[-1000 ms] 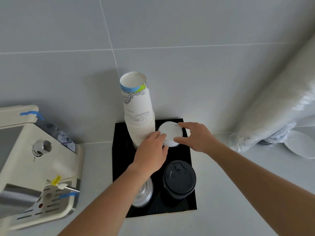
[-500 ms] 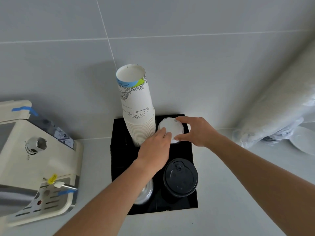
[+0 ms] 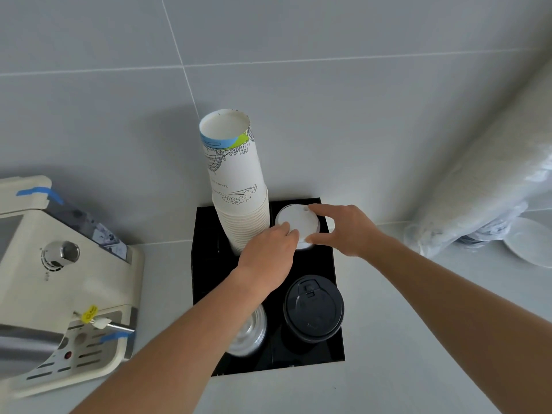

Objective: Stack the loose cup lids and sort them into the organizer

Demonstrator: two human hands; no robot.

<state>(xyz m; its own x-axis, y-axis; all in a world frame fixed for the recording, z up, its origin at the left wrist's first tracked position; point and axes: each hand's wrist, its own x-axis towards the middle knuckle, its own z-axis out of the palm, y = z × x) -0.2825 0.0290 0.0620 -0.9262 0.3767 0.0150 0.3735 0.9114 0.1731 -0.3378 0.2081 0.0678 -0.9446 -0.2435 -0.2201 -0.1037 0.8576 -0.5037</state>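
Observation:
A black organizer [image 3: 206, 282] stands against the tiled wall. In its back right compartment sits a stack of white lids [image 3: 295, 222]. My left hand [image 3: 268, 258] grips the stack's left edge and my right hand [image 3: 349, 228] grips its right edge. The front right compartment holds a stack of black lids [image 3: 313, 309]. Clear lids [image 3: 251, 333] fill the front left one, partly hidden by my left forearm. A tall stack of paper cups [image 3: 236, 180] rises from the back left compartment.
A cream coffee machine [image 3: 59, 288] stands to the left of the organizer. At the right, a long plastic-wrapped sleeve [image 3: 484, 189] leans against the wall, with white lids [image 3: 528, 243] lying below it.
Both hands have stayed on the white lids in the back right compartment, shifting only slightly. The camera has tilted a little.

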